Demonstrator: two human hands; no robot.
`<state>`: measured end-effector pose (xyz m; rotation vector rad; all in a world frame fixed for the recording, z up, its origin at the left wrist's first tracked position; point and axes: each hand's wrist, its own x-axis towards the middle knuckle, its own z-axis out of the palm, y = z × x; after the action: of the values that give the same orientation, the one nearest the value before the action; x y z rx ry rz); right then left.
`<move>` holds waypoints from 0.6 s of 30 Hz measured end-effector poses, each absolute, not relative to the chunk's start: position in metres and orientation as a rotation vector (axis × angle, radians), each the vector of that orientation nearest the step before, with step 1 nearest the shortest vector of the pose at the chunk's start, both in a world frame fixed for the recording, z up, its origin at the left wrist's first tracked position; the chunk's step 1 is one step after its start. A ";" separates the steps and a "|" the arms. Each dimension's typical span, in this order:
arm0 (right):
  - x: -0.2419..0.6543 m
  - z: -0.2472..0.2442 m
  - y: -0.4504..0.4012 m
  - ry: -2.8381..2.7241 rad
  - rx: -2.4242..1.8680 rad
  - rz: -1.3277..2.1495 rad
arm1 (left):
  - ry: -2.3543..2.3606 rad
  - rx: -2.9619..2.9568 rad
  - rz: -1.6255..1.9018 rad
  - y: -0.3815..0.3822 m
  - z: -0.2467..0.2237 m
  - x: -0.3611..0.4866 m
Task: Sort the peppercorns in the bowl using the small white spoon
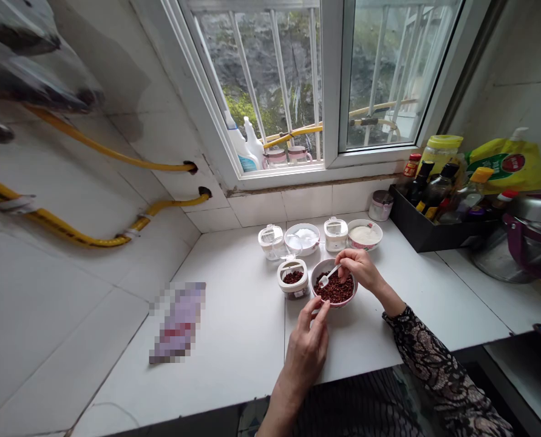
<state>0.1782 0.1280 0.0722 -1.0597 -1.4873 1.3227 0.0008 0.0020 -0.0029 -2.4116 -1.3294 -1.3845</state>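
Observation:
A small white spoon (330,276) is pinched in my right hand (359,268), its scoop end resting over dark red-brown dried grains that look like Sichuan peppercorns (336,292). They fill much of a round bowl (321,267) with a pinkish outside. The fingertips of my left hand (307,346) grip the bowl's near rim. Just left of the bowl stands a clear seasoning jar (292,289) with a white rim, partly filled with the same grains; its lid seems raised.
Behind are two more seasoning jars (271,241) (336,235), a bowl of white powder (303,238) and a bowl of pale granules (365,235). A black bottle box (427,230) and a metal pot (498,255) stand right. A blurred purple packet (181,321) lies left.

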 end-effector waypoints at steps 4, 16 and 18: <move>0.178 0.071 0.128 -1.468 -1.057 1.315 | -1.339 -2.396 -1.379 0.002 -0.003 0.001; 0.166 0.078 0.124 -1.408 -0.880 1.226 | -1.326 -2.417 -1.361 0.002 -0.002 0.001; 0.156 0.077 0.117 -1.449 -0.831 1.158 | -1.325 -2.416 -1.369 0.002 -0.003 0.001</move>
<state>0.1563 0.1170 0.0773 -0.8310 -1.4493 1.1581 0.0015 0.0025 -0.0034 -2.4157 -1.3246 -1.3695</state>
